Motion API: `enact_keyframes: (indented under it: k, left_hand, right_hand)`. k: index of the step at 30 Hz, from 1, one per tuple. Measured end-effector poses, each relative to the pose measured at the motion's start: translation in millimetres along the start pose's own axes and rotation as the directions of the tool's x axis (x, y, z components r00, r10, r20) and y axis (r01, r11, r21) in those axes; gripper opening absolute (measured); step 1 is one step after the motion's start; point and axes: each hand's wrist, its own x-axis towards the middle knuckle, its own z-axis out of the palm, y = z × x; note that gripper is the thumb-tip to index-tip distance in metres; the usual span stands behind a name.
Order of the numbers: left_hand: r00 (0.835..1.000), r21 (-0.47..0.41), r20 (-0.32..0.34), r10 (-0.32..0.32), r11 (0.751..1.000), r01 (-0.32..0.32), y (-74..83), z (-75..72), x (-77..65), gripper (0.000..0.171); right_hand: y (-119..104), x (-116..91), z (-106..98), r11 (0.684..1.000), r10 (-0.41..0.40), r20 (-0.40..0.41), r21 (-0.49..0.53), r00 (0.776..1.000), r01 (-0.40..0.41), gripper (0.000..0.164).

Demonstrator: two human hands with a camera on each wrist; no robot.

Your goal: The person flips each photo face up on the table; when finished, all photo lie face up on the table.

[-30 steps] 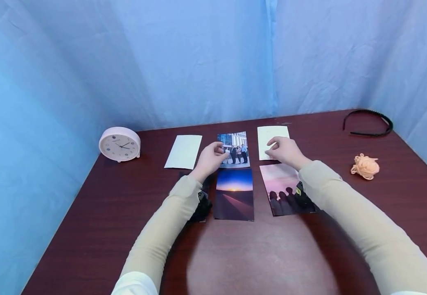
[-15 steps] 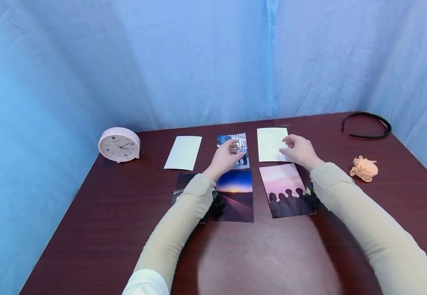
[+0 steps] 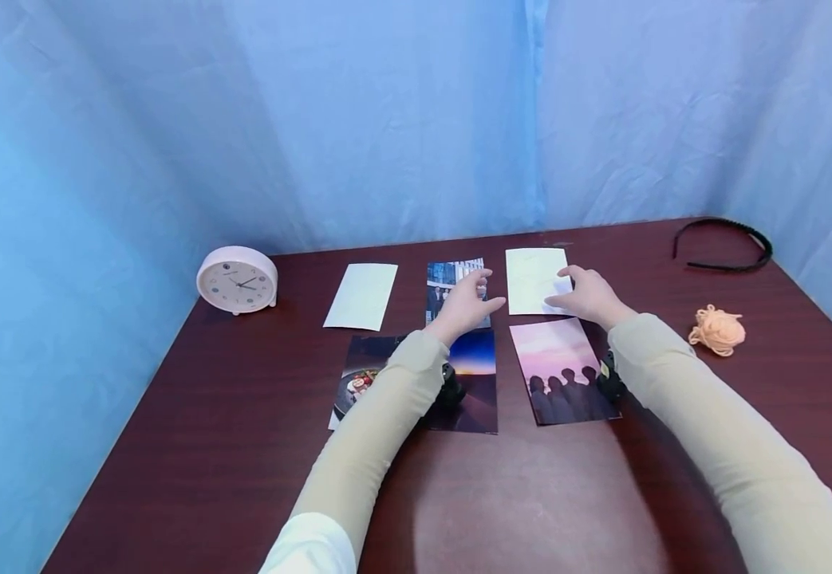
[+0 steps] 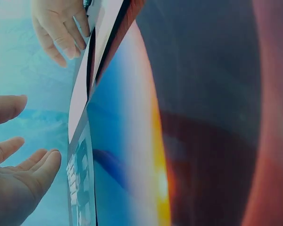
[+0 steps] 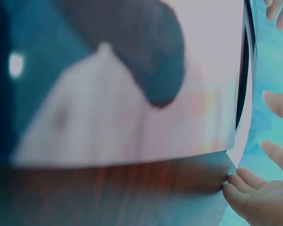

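Note:
My left hand (image 3: 464, 305) hovers over the right part of a group photo (image 3: 439, 296), thumb and fingers apart and holding nothing. To its right, my right hand (image 3: 588, 296) is at the right edge of a blank white card (image 3: 530, 279), its thumb spread from the fingers; whether it touches the card is unclear. Below lie a sunset road photo (image 3: 483, 391), partly hidden by the left forearm, and a pink photo of silhouetted people (image 3: 557, 359). A food photo (image 3: 358, 375) is partly covered by the left sleeve. The left wrist view shows the left hand's fingers (image 4: 46, 165) extended.
Another white card (image 3: 362, 295) lies at the back left, near a round white clock (image 3: 236, 281). On the right are a black headband (image 3: 735, 265) and a peach yarn ball (image 3: 717, 329). Blue curtains (image 3: 387, 119) hang behind the dark red table (image 3: 243, 446).
My left hand has moved right across the group photo, uncovering more of the food photo. My right hand has shifted right, off the middle of the white card to its edge.

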Motion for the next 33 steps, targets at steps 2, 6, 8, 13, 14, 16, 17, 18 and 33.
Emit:
enact_keyframes:
  k: [2,6,8,13,14,16,17,18,33]
  left_hand:
    - [1.0,0.006,0.006,0.003,1.0,-0.003,2.5,3.6,2.5,0.057]
    - [1.0,0.008,0.02,-0.012,1.0,0.012,7.4,10.3,7.3,0.057]
    - [0.999,0.021,0.026,-0.02,1.0,0.02,8.8,13.6,9.8,0.058]
    - [0.999,0.028,0.038,-0.02,0.999,0.019,9.3,20.1,14.6,0.059]
    - [0.999,0.021,0.041,-0.026,0.999,0.025,8.6,21.1,15.3,0.059]
    - [0.998,0.003,0.042,-0.042,0.999,0.042,7.6,22.9,15.8,0.059]
    - [0.998,-0.007,0.044,-0.049,0.999,0.049,7.1,23.7,16.2,0.059]
    - [0.998,-0.014,0.047,-0.053,0.998,0.054,6.9,24.1,16.2,0.059]
    - [0.994,-0.085,0.095,-0.06,0.994,0.068,0.9,25.7,18.1,0.059]
  right_hand:
    - [0,0,-1,1.0,-0.004,0.009,-0.009,1.0,0.004,0.068]
    - [-1,-2,-5,1.0,-0.015,0.037,-0.022,0.999,0.016,0.07]
    - [-1,-3,-8,1.0,-0.014,0.053,-0.018,0.999,0.015,0.071]
    - [0,-4,-10,1.0,-0.001,0.08,-0.021,0.997,0.003,0.071]
    - [0,-4,-10,1.0,-0.003,0.084,-0.025,0.996,0.005,0.071]
    - [1,-3,-8,0.999,-0.008,0.088,-0.032,0.996,0.011,0.07]
    - [1,-3,-7,0.999,-0.01,0.088,-0.036,0.996,0.013,0.07]
    - [2,-3,-7,0.999,-0.011,0.087,-0.04,0.996,0.015,0.07]
    - [0,-2,-4,1.0,-0.006,0.076,0.008,0.997,0.006,0.069]
